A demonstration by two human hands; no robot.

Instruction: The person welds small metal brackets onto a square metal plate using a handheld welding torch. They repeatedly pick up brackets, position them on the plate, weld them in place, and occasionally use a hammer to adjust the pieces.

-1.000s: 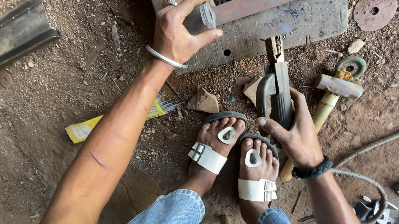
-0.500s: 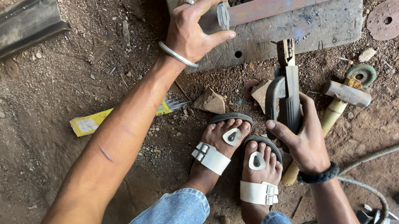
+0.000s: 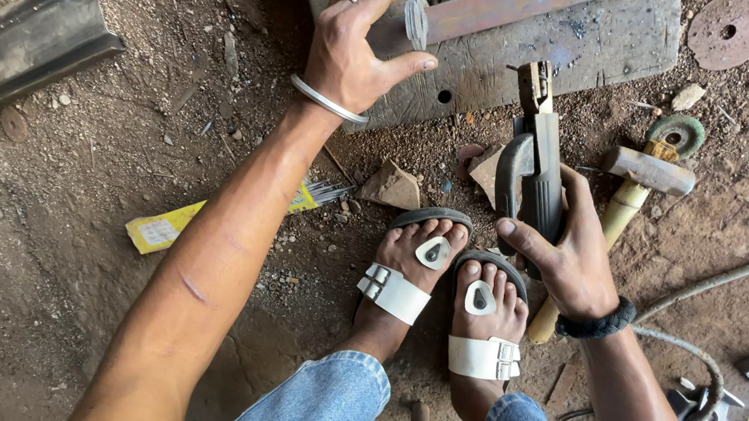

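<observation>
Left hand [image 3: 352, 44] pinching a small grey metal piece [image 3: 416, 20] between thumb and fingers, over the far steel plate [image 3: 615, 48]. Right hand [image 3: 570, 253] closed around the black handle of a welding holder [image 3: 535, 161], near the sandalled feet [image 3: 443, 283]. Hammer [image 3: 638, 179] lying just right on the dirt floor [image 3: 27, 284].
</observation>
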